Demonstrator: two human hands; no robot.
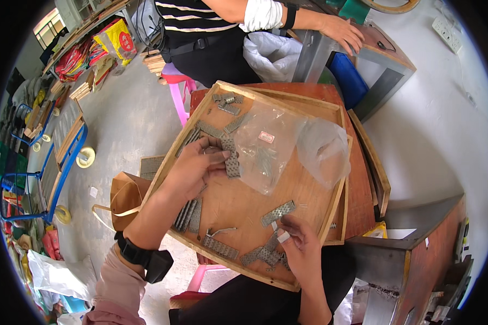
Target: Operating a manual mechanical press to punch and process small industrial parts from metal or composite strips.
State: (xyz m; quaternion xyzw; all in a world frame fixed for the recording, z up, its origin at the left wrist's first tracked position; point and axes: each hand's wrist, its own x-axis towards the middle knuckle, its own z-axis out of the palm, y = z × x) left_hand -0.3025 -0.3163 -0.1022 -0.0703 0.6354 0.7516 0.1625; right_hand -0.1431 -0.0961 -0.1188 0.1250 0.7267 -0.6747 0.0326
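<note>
My left hand (192,168) is closed with thumb and fingers around a grey perforated metal strip (232,167), held upright over the wooden tray (244,214). My right hand (301,246) is at the tray's near right, fingers curled together, with white wraps at the thumb and a fingertip. A short grey studded strip (278,213) touches its fingertips; whether they grip it or something smaller, I cannot tell. Several more strips (268,254) lie beside that hand. A clear plastic bag (268,143) with thin pieces inside rests in the tray, right of my left hand.
Another clear bag (325,151) lies at the tray's right. Grey strips (187,214) line the left side. Beneath is a red-brown table (360,200). Across it, a person's hand (339,32) rests by a metal box (387,54). A brown paper bag (126,197) stands left.
</note>
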